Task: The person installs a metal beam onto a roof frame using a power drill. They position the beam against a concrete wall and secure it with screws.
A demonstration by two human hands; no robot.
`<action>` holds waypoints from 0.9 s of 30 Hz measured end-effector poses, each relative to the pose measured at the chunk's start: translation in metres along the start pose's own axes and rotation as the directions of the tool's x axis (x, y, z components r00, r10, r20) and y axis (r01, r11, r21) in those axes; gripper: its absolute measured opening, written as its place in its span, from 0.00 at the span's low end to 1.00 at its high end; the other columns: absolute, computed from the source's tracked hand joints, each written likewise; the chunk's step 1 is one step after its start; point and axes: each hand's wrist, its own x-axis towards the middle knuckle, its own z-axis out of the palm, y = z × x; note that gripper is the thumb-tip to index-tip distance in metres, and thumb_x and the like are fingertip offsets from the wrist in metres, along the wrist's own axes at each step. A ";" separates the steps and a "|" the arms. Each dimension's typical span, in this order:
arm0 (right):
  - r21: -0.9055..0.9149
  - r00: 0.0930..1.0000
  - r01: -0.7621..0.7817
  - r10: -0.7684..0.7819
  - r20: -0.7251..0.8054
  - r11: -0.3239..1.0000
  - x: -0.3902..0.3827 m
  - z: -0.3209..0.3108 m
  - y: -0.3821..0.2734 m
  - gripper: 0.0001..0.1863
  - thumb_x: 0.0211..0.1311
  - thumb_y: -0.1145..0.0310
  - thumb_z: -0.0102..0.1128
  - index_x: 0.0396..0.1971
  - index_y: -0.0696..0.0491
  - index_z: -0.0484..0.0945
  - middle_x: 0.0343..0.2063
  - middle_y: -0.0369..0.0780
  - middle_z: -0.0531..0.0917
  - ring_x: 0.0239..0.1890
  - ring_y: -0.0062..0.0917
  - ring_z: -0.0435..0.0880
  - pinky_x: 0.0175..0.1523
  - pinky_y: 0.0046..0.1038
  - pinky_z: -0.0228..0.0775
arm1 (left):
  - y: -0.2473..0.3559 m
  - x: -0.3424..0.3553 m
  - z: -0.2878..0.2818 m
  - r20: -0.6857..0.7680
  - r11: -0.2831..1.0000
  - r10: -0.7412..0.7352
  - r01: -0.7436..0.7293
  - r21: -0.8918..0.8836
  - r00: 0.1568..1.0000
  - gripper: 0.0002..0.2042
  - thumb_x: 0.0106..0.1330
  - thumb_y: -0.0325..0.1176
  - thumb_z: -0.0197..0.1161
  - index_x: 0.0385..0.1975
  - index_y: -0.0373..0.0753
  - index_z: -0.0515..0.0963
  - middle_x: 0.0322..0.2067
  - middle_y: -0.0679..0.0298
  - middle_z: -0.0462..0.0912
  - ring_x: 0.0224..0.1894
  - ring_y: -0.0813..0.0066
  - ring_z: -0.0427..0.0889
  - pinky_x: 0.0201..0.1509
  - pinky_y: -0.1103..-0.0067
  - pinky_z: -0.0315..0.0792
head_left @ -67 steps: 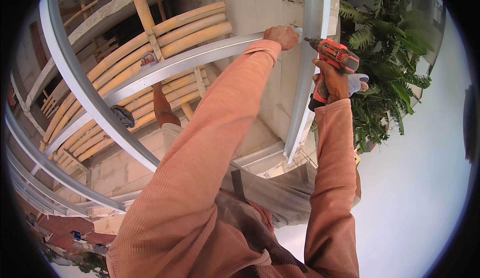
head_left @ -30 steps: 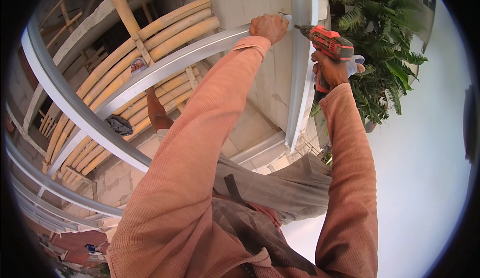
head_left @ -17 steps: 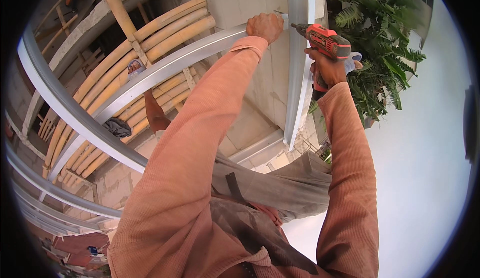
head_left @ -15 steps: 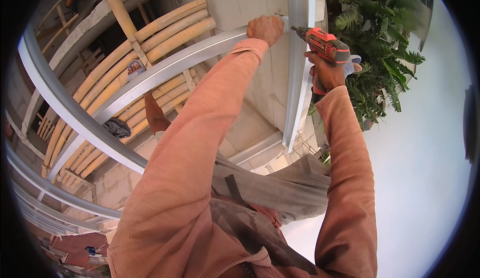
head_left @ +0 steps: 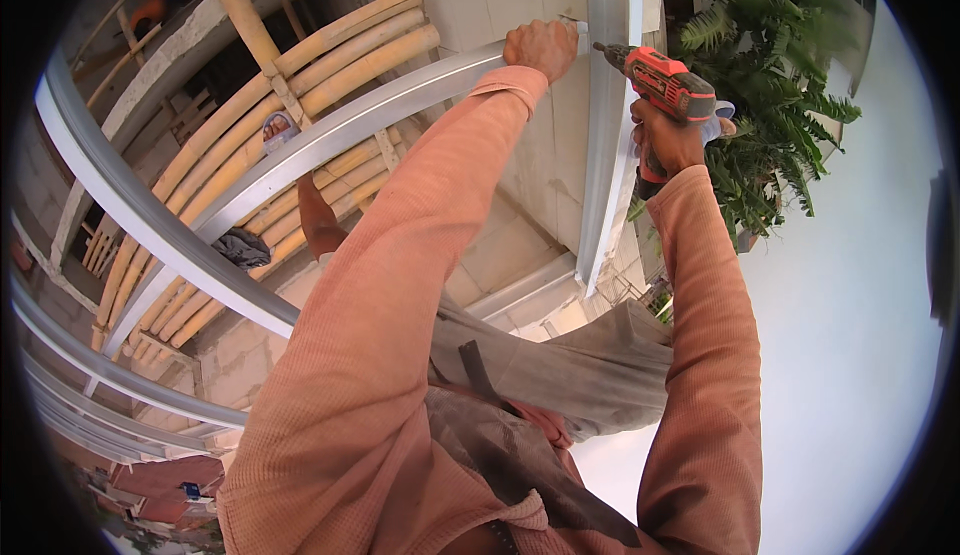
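Note:
My right hand (head_left: 668, 141) is wrapped round the handle of a red and black cordless drill (head_left: 668, 83). The drill's chuck points left against or just beside a long silver metal beam (head_left: 607, 105); whether its tip touches metal is hard to see. Closed on the end of a silver metal crossbar (head_left: 380, 95), my left hand (head_left: 541, 47) holds it where it meets the long beam. The crossbar runs down to the left, under another curved-looking metal beam (head_left: 150, 210).
Bamboo poles (head_left: 350, 53) lie bundled below the crossbar, with a sandalled foot (head_left: 277, 130) on them. A dark crumpled bag (head_left: 242, 248) rests beside the poles. Pale block walls (head_left: 500, 185) stand beneath. Green ferns (head_left: 770, 85) grow at right, beside open sky.
The whole view has shifted slightly, with the beams, both hands and drill appearing a little further right. Both hands keep their grips.

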 end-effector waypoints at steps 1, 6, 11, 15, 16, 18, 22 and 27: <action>0.037 1.000 0.009 -0.010 0.021 0.999 0.000 0.000 -0.001 0.06 0.55 0.70 0.62 0.30 0.55 0.78 0.20 0.36 0.79 0.16 0.20 0.76 0.22 0.27 0.67 | -0.001 0.000 0.000 -0.014 1.000 -0.014 0.014 -0.005 1.000 0.28 0.75 0.53 0.44 0.34 0.36 0.86 0.34 0.45 0.87 0.40 0.45 0.87 0.50 0.57 0.77; -0.049 0.999 0.033 -0.034 -0.008 0.998 -0.001 0.002 0.002 0.11 0.54 0.64 0.65 0.34 0.54 0.82 0.19 0.34 0.80 0.19 0.19 0.78 0.27 0.25 0.69 | -0.002 0.000 0.000 0.023 0.999 -0.044 0.045 -0.027 0.999 0.29 0.75 0.54 0.43 0.34 0.36 0.86 0.34 0.45 0.87 0.40 0.45 0.87 0.51 0.57 0.77; -0.073 1.000 0.007 -0.007 0.006 0.997 0.000 0.001 0.006 0.12 0.55 0.62 0.65 0.35 0.53 0.82 0.19 0.34 0.80 0.19 0.19 0.78 0.26 0.25 0.69 | -0.001 0.000 -0.001 0.023 0.999 -0.039 0.040 -0.029 0.999 0.29 0.75 0.54 0.42 0.36 0.37 0.87 0.34 0.45 0.87 0.40 0.45 0.86 0.51 0.57 0.77; -0.064 1.000 0.018 -0.019 -0.021 0.998 -0.001 0.003 0.005 0.13 0.55 0.61 0.66 0.36 0.53 0.82 0.19 0.34 0.81 0.20 0.19 0.79 0.27 0.25 0.69 | -0.001 0.000 -0.001 0.025 0.999 -0.032 0.032 -0.007 0.999 0.29 0.75 0.54 0.42 0.36 0.37 0.87 0.35 0.45 0.87 0.40 0.45 0.86 0.51 0.57 0.77; -0.018 1.000 0.014 -0.014 0.001 1.000 -0.001 0.004 0.003 0.13 0.54 0.61 0.66 0.36 0.53 0.82 0.19 0.34 0.81 0.20 0.19 0.79 0.28 0.25 0.69 | -0.002 0.000 -0.001 0.028 1.000 -0.024 0.024 0.006 0.999 0.29 0.75 0.54 0.42 0.36 0.37 0.87 0.35 0.45 0.87 0.40 0.45 0.86 0.51 0.56 0.77; -0.068 1.000 0.006 -0.006 0.001 0.998 0.000 0.002 0.004 0.14 0.55 0.61 0.66 0.36 0.54 0.82 0.20 0.34 0.81 0.21 0.20 0.79 0.28 0.25 0.69 | 0.001 0.000 -0.003 0.032 1.000 -0.012 0.011 0.014 0.999 0.29 0.75 0.54 0.42 0.36 0.37 0.87 0.35 0.45 0.87 0.40 0.45 0.87 0.51 0.56 0.76; -0.052 0.998 0.057 -0.059 -0.034 0.997 -0.008 0.007 0.002 0.14 0.56 0.63 0.65 0.38 0.55 0.82 0.22 0.35 0.82 0.21 0.20 0.79 0.28 0.26 0.69 | -0.001 0.002 -0.003 0.033 0.999 -0.033 0.033 -0.004 0.999 0.29 0.75 0.53 0.42 0.35 0.37 0.87 0.34 0.45 0.87 0.40 0.44 0.86 0.51 0.55 0.76; -0.022 1.000 0.030 -0.030 0.003 0.999 0.001 0.002 0.000 0.14 0.56 0.63 0.64 0.39 0.56 0.81 0.22 0.36 0.81 0.21 0.20 0.79 0.27 0.26 0.69 | -0.001 0.004 -0.005 0.025 1.000 -0.013 0.013 -0.009 1.000 0.29 0.75 0.53 0.42 0.34 0.37 0.87 0.35 0.44 0.87 0.41 0.44 0.86 0.51 0.56 0.76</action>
